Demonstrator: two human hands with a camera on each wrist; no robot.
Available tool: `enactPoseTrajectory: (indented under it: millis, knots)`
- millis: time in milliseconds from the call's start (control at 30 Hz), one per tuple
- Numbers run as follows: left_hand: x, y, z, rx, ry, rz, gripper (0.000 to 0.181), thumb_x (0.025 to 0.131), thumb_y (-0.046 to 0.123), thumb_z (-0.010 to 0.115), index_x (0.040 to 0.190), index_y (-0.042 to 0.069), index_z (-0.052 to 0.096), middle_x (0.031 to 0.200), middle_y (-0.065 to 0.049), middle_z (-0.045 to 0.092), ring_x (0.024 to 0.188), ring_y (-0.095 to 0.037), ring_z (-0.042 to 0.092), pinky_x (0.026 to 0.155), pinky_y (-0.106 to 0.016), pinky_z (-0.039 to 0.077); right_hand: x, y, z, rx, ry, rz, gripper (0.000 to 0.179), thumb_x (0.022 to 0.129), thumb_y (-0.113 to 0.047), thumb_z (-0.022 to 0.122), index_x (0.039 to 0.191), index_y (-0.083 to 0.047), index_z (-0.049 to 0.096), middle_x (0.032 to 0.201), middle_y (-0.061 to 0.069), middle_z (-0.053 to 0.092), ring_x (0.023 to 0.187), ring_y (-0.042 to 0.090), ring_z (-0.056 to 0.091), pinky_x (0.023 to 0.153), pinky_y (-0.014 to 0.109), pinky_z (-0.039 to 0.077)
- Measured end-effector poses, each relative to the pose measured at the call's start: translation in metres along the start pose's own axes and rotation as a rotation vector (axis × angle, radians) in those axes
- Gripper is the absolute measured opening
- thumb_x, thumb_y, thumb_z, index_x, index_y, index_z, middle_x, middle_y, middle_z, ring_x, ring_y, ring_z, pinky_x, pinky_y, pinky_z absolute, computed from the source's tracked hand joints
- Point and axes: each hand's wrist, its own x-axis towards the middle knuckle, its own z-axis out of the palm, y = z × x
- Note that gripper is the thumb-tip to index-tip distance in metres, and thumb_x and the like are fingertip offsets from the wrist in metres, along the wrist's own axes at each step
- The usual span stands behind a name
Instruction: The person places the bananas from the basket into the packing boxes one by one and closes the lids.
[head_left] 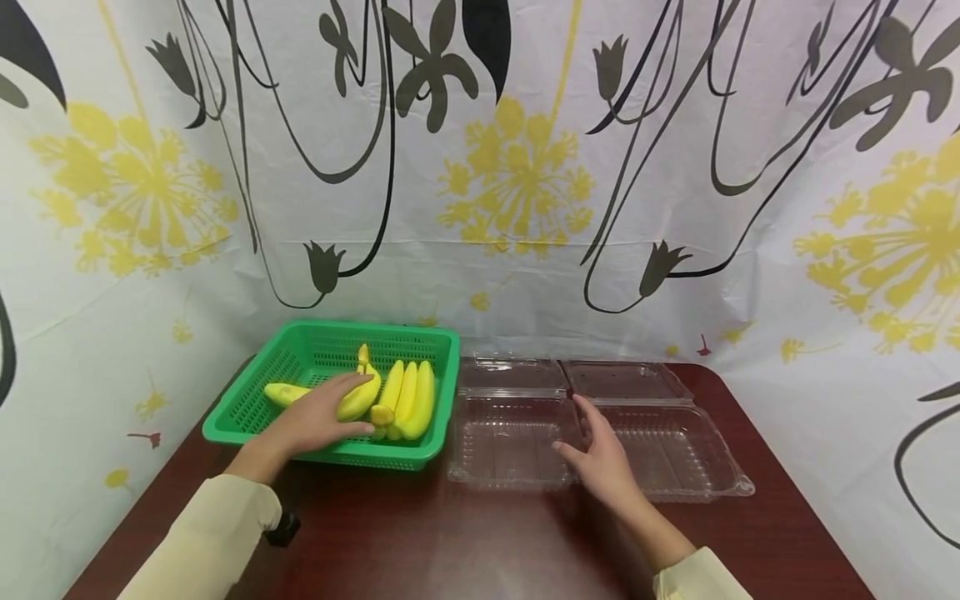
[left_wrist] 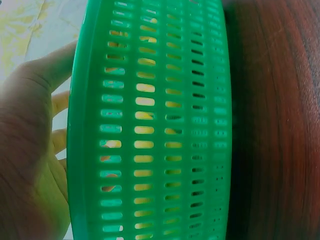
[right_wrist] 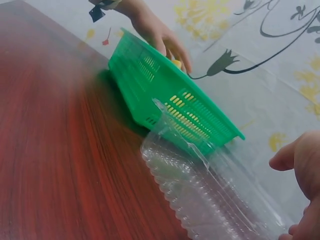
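My left hand (head_left: 318,417) reaches over the near rim of a green plastic basket (head_left: 247,429). Its fingers lie across a banana (head_left: 360,402), and the thumb stands apart on the near side. Another banana (head_left: 285,393) is to the left of that hand, and a bunch of bananas (head_left: 412,404) lies to the right. In the left wrist view the basket wall (left_wrist: 160,125) hides most of the fingers. My right hand (head_left: 603,458), thumb and fingers spread, hovers where two clear plastic containers meet, the left one (head_left: 510,482) and the right one (head_left: 693,467), and holds nothing.
Both containers stand with their lids (head_left: 513,375) folded back toward the wall. Everything sits on a dark red-brown table (head_left: 420,533). A patterned white sheet (head_left: 480,275) hangs behind it. The basket's right side stands close beside the left container.
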Motion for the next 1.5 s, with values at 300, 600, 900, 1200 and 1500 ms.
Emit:
enactPoseTrajectory:
  millis: [300, 600, 900, 1200, 1500]
  knots:
    - [0.004, -0.012, 0.0, 0.051, -0.009, -0.015, 0.082, 0.08, 0.038, 0.078, 0.148, 0.009, 0.041, 0.148, -0.021, 0.038, 0.133, -0.046, 0.035, 0.101, -0.064, 0.031, -0.003, 0.002, 0.01, -0.058, 0.02, -0.046, 0.08, 0.081, -0.007, 0.077, 0.149, -0.005, 0.034, 0.15, 0.024, 0.033, 0.134, 0.044, 0.035, 0.103, 0.061, 0.032]
    - [0.012, -0.019, -0.003, 0.098, -0.037, -0.038, 0.081, 0.078, 0.03, 0.082, 0.146, 0.006, 0.043, 0.145, -0.022, 0.042, 0.129, -0.048, 0.038, 0.099, -0.064, 0.033, -0.001, 0.005, 0.013, -0.086, 0.007, -0.04, 0.077, 0.082, -0.006, 0.076, 0.147, -0.005, 0.037, 0.152, 0.028, 0.026, 0.135, 0.048, 0.03, 0.102, 0.064, 0.031]
    - [0.014, -0.024, -0.001, 0.136, -0.064, -0.068, 0.088, 0.074, 0.03, 0.085, 0.147, 0.007, 0.041, 0.144, -0.022, 0.044, 0.126, -0.05, 0.041, 0.096, -0.067, 0.034, -0.008, 0.004, 0.023, -0.045, 0.029, 0.0, 0.074, 0.082, -0.005, 0.074, 0.146, -0.001, 0.037, 0.152, 0.03, 0.023, 0.136, 0.051, 0.026, 0.102, 0.066, 0.029]
    - [0.02, -0.033, 0.004, 0.196, -0.124, -0.085, 0.093, 0.072, 0.026, 0.087, 0.15, 0.011, 0.038, 0.14, -0.02, 0.05, 0.118, -0.048, 0.049, 0.09, -0.065, 0.038, -0.016, 0.019, 0.03, -0.043, 0.038, 0.006, 0.074, 0.084, -0.008, 0.074, 0.146, 0.0, 0.035, 0.149, 0.03, 0.03, 0.135, 0.048, 0.029, 0.104, 0.064, 0.028]
    - [0.022, -0.037, 0.007, 0.223, -0.11, -0.096, 0.088, 0.073, 0.011, 0.084, 0.149, 0.011, 0.04, 0.136, -0.021, 0.052, 0.115, -0.046, 0.052, 0.089, -0.063, 0.039, -0.023, 0.036, 0.028, 0.048, 0.05, 0.0, 0.072, 0.085, -0.01, 0.073, 0.147, -0.003, 0.037, 0.147, 0.026, 0.038, 0.132, 0.045, 0.037, 0.101, 0.06, 0.036]
